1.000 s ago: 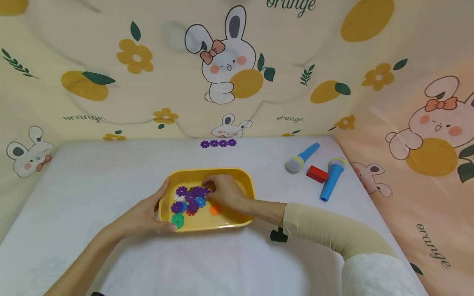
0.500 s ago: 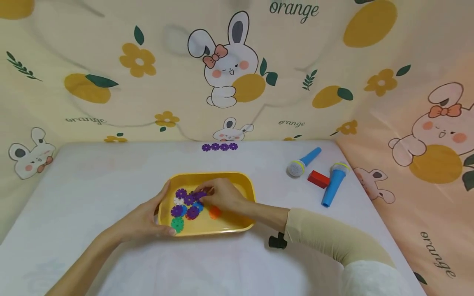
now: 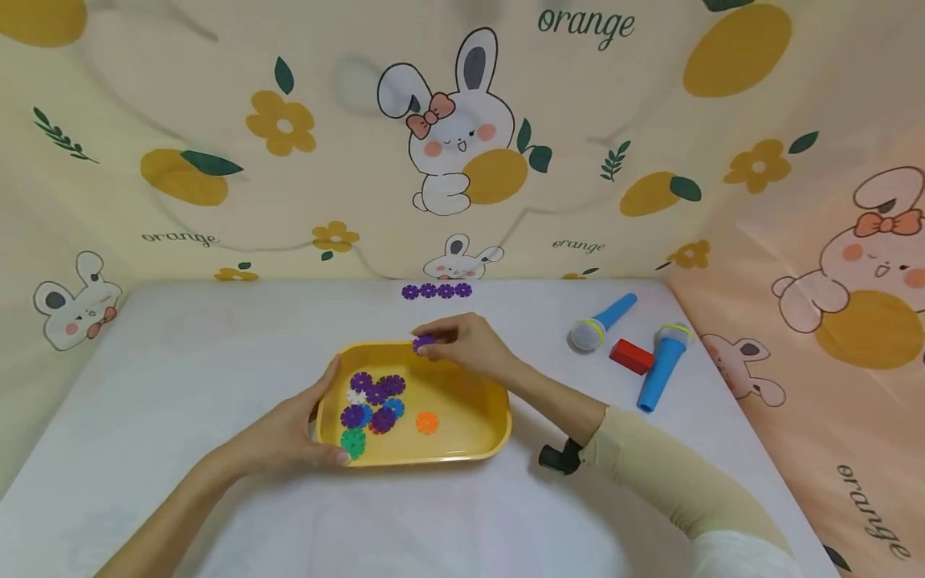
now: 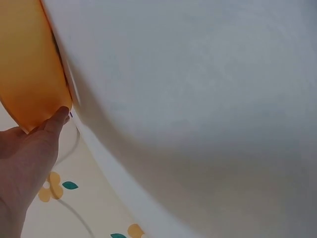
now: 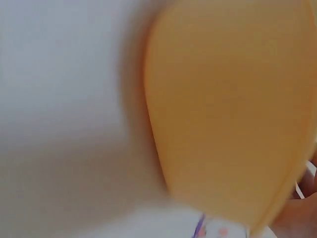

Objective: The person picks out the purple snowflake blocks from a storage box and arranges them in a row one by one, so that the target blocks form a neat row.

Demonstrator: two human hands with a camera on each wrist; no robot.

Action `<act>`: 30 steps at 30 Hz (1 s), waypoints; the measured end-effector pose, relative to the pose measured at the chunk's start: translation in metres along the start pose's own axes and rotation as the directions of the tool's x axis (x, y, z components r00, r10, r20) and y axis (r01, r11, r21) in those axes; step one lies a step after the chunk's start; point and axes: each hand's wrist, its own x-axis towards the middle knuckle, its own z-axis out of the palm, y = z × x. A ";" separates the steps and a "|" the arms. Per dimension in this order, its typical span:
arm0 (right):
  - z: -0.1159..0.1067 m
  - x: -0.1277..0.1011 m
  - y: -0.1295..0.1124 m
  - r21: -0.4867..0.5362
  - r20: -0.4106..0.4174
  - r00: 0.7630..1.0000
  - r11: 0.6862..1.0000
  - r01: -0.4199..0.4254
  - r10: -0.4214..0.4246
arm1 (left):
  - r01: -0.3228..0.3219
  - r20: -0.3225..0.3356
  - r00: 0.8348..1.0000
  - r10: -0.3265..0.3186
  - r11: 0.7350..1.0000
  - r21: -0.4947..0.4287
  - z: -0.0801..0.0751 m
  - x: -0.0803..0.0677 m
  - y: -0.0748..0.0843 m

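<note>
A yellow tray [image 3: 462, 459] stands on the white table, with my left hand [image 3: 289, 429] gripping its left end, the thumb by the near corner. In the left wrist view that hand [image 4: 32, 158] is against the tray's wall [image 4: 32, 64]. Between the thumb and fingers of my right hand [image 3: 470, 345] is a purple snowflake disc [image 3: 424, 343], held over the tray's far rim. Several notched discs lie inside on the left: purple [image 3: 361, 381], white, blue, red and a green disc [image 3: 353, 443]. An orange disc [image 3: 427, 423] lies apart from them.
A row of several purple discs [image 3: 437, 291] lies at the table's far edge. To the right are two blue toy microphones [image 3: 602, 323] and a red block [image 3: 631, 356]. A printed cloth [image 3: 347, 177] hangs behind the table.
My right hand has picked a purple disc from the pile and lifted it away to the far rim. The left hand keeps its grip on the tray.
</note>
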 end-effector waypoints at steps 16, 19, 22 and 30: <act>-0.077 0.049 0.054 -0.127 -0.278 0.956 0.983 -0.131 0.091 | 0.018 -0.016 1.000 -0.018 1.000 -0.002 -0.002 0.003 0.004; -0.082 0.054 0.063 -0.098 -0.319 0.942 0.985 -0.144 0.106 | 0.015 -0.015 1.000 -0.015 1.000 -0.003 -0.003 0.002 0.003; -0.086 0.057 0.071 -0.118 -0.400 0.909 0.977 -0.176 0.115 | 0.008 -0.015 1.000 -0.008 1.000 -0.010 -0.002 0.001 0.003; -0.091 0.067 0.095 -0.135 -0.463 0.874 0.962 -0.236 0.149 | 0.034 0.004 0.999 -0.034 0.999 -0.026 0.002 -0.001 0.004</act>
